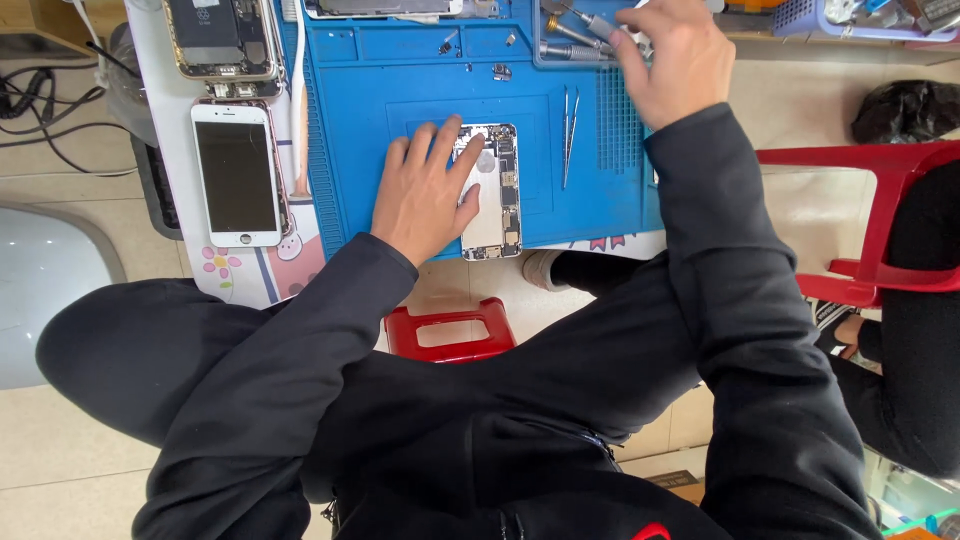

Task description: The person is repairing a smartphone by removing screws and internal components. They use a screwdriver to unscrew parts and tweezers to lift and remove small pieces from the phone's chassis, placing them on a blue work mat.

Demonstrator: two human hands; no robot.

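The opened phone chassis (492, 192), its circuit boards and bare metal back exposed, was laid face-up near the front edge of the blue silicone repair mat (380, 80), apparently so that it could be kept from sliding on the grippy surface. It was pinned there by the left hand (425, 190), whose fingers (462, 160) were spread flat and released rather than curled; nothing was grasped, and the chassis was merely pressed down, its left edge and upper left corner being covered by the fingertips while the rest of it was left clear to the right of them. The right hand (672, 62) was stretched to the far right part of the mat, where several screwdrivers (575, 35) were kept in a tray; its fingers were bent over the handles, but whether one was actually gripped could not be told. A pair of tweezers (568, 140) was set just right of the chassis, parallel to it and within easy reach. A white phone screen assembly (237, 175) was parked well apart on the left, off the mat, and another opened phone (220, 38) was placed beyond it.
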